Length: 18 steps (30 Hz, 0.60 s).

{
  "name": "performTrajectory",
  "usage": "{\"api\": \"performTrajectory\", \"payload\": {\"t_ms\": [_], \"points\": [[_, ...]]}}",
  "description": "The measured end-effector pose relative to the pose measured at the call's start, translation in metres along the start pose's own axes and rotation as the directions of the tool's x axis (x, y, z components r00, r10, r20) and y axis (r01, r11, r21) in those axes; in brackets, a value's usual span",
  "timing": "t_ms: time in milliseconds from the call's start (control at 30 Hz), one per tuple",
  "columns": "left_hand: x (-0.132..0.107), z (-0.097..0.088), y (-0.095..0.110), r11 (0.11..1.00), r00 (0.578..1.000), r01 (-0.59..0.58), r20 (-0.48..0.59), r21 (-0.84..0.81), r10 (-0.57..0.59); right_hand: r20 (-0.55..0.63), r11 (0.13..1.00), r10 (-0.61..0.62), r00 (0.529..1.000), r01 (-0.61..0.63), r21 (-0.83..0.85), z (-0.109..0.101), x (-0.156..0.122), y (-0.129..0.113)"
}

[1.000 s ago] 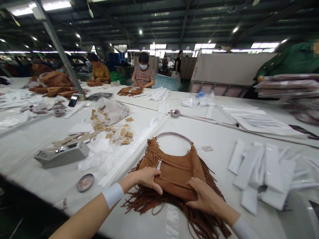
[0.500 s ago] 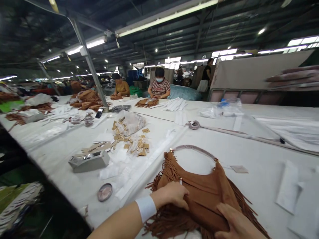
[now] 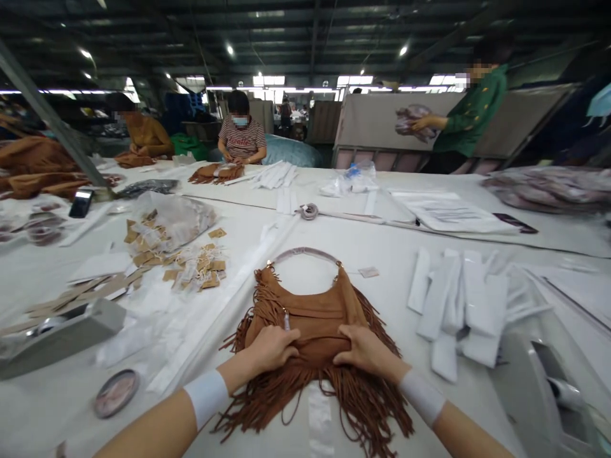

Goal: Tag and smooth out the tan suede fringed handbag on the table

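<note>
A brown suede fringed handbag (image 3: 310, 318) with a wrapped handle lies flat on the white table (image 3: 382, 242) in front of me. My left hand (image 3: 270, 348) grips the bag's lower left edge, fingers curled over the suede. My right hand (image 3: 363, 351) grips the lower right edge the same way. Both wrists wear white bands. Fringe spreads out below my hands over a white paper strip (image 3: 319, 416).
White folded paper pieces (image 3: 456, 305) lie right of the bag. Tan tags (image 3: 195, 267) and a clear bag (image 3: 174, 219) lie left, with a grey tape dispenser (image 3: 57, 337) and a round tin (image 3: 116, 392). Another dispenser (image 3: 548, 394) is at lower right. Seated workers and a person in green (image 3: 470, 117) are beyond.
The view has swung back to centre on the bag. Both hands have shifted closer together along the bag's lower edge. The person in green now stands at the back holding something.
</note>
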<state>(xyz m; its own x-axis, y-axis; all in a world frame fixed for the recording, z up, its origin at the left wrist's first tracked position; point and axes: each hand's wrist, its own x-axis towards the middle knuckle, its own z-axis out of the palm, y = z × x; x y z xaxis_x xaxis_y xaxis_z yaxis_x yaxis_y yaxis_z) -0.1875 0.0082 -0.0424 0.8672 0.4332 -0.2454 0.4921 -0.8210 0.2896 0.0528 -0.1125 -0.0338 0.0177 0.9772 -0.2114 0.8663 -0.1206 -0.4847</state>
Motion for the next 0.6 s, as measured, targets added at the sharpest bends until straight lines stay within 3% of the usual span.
{"api": "performTrajectory", "payload": {"t_ms": [167, 267, 467, 533, 600], "points": [[-0.003, 0.004, 0.001, 1.000, 1.000, 0.004, -0.027, -0.024, -0.005, -0.061, 0.996, -0.091, 0.994, 0.092, 0.020, -0.008, -0.024, 0.003], [-0.008, 0.007, 0.003, 0.999, 0.999, 0.000, -0.043, -0.036, -0.001, -0.182, 0.990, -0.139, 0.973, 0.133, -0.045, -0.003, -0.045, 0.010], [-0.022, 0.021, 0.006, 0.990, 0.991, -0.053, -0.126, -0.132, 0.036, -0.482, 0.991, -0.116, 0.868, 0.067, -0.117, 0.020, -0.093, 0.026], [-0.024, 0.027, 0.004, 0.984, 0.985, -0.084, -0.164, -0.157, 0.058, -0.539, 0.997, -0.054, 0.841, 0.015, -0.076, 0.022, -0.104, 0.031], [-0.025, 0.032, 0.002, 0.981, 0.979, -0.111, -0.189, -0.157, 0.080, -0.536, 0.999, -0.021, 0.844, -0.007, -0.049, 0.019, -0.109, 0.033]]}}
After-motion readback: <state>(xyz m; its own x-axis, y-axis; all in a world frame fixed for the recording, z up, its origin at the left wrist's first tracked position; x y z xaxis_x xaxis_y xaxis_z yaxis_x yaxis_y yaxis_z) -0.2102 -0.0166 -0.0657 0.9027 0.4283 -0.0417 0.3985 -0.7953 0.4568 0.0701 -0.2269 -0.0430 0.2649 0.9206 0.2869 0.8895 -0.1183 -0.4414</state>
